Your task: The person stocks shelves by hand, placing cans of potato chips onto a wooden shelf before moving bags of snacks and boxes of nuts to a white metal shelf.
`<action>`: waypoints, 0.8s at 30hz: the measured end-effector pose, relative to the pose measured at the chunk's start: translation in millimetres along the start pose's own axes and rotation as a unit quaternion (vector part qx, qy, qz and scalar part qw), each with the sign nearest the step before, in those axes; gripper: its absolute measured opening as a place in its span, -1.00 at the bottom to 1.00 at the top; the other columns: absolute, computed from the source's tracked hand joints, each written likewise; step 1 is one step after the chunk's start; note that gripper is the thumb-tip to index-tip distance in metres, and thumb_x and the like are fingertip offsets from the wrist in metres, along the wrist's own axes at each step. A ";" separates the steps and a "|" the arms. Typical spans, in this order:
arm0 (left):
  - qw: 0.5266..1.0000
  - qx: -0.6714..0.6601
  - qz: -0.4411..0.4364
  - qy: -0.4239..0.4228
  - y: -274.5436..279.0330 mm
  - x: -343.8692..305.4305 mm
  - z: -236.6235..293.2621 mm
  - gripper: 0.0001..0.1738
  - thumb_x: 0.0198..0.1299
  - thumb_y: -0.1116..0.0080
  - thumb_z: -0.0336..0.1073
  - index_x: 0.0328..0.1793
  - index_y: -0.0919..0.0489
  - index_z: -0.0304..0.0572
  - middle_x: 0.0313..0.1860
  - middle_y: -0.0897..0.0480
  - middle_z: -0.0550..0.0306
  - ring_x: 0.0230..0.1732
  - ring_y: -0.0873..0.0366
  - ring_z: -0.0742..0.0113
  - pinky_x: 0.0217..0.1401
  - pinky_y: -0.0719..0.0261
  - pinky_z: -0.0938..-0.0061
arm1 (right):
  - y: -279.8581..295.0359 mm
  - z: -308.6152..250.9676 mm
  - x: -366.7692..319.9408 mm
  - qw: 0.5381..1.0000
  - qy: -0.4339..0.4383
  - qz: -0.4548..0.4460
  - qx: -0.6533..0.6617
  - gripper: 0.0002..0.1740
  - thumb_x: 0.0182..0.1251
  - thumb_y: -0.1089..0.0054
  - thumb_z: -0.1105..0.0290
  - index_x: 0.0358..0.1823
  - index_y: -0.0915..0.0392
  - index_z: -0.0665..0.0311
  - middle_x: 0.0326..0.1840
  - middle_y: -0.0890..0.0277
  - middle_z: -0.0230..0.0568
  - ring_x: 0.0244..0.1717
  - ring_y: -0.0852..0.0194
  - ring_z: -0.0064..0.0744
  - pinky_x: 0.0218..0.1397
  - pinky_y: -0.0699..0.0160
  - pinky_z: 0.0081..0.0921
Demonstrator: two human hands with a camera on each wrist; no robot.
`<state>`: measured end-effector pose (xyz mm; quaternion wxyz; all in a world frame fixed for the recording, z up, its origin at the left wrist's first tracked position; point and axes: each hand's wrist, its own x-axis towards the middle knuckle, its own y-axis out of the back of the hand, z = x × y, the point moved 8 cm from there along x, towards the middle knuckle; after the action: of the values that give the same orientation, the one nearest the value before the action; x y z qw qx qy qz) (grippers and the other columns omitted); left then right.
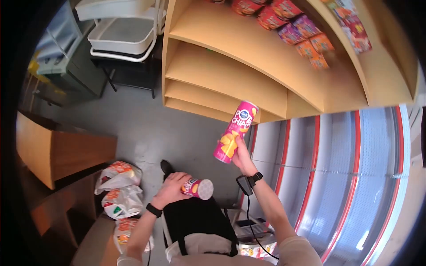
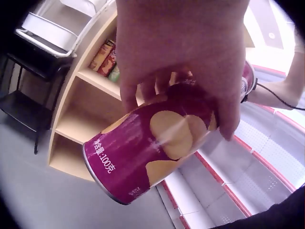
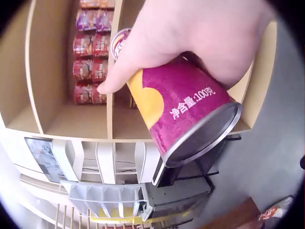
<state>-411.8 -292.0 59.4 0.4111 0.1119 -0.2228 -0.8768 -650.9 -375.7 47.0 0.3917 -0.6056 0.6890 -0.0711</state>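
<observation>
My right hand (image 1: 242, 158) grips a magenta can of potato chips (image 1: 237, 128), its printed front up and its top tilted away to the right, toward the wooden shelf. In the right wrist view the fingers wrap the can (image 3: 190, 107) and its metal-rimmed bottom faces the camera. Lower down, close over the black-clad lap, the left hand (image 1: 172, 189) holds a second potato chip can (image 1: 191, 187) lying on its side, one round end facing right. The left wrist view shows thumb and fingers curled round that can (image 2: 157, 145), over its yellow chip picture.
Ahead stands a wooden shelf unit (image 1: 230, 73) with several red, purple and orange snack packs (image 1: 306, 31). White racks with red edges (image 1: 328, 177) line the right. Plastic bags (image 1: 122, 201) sit at the left by a wooden cabinet (image 1: 82, 153). A white cart (image 1: 122, 37) stands far left.
</observation>
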 end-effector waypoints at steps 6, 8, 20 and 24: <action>0.998 0.013 0.033 0.053 11.0 38.3 -68.5 -0.29 -0.36 -0.50 -0.21 0.05 -0.51 -0.15 0.01 -0.52 0.05 0.09 -0.47 0.02 0.20 -0.40 0.19 | 29.1 -56.9 135.9 0.987 0.052 0.085 -0.127 -0.55 0.32 -0.19 0.42 0.19 -0.28 0.25 0.07 -0.49 -0.20 0.09 -0.51 -0.31 0.19 -0.51 -0.28; 0.994 0.008 0.054 0.091 0.5 40.8 -93.0 -0.29 -0.37 -0.50 -0.22 0.04 -0.52 -0.16 -0.01 -0.52 0.04 0.07 -0.48 0.00 0.19 -0.40 0.19 | 36.8 -81.0 175.5 0.978 0.088 0.093 -0.165 -0.55 0.30 -0.22 0.43 0.18 -0.30 0.26 0.05 -0.51 -0.21 0.08 -0.51 -0.33 0.19 -0.50 -0.31; 0.965 -0.042 0.170 0.195 -35.6 90.4 -175.9 -0.31 -0.52 -0.46 -0.34 -0.06 -0.53 -0.19 -0.10 -0.54 0.03 -0.02 -0.50 -0.03 0.10 -0.45 0.18 | 23.0 -210.0 380.9 0.816 0.309 -0.021 -0.488 -0.42 0.14 -0.39 0.39 0.16 -0.31 0.26 0.11 -0.41 -0.29 0.13 -0.37 -0.45 0.27 -0.31 -0.43; 0.956 -0.031 0.196 0.215 -48.1 120.7 -180.4 -0.33 -0.52 -0.44 -0.36 -0.08 -0.52 -0.21 -0.11 -0.54 0.03 -0.04 -0.49 -0.02 0.09 -0.45 0.21 | 19.7 -228.2 419.3 0.808 0.325 0.000 -0.491 -0.31 0.08 -0.45 0.36 0.22 -0.28 0.25 0.16 -0.37 -0.28 0.17 -0.33 -0.44 0.30 -0.26 -0.41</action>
<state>-452.4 -411.8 -123.3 0.6160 0.2391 -0.1190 -0.7411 -792.2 -829.8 1.3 -0.2047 -0.6582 0.7196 0.0838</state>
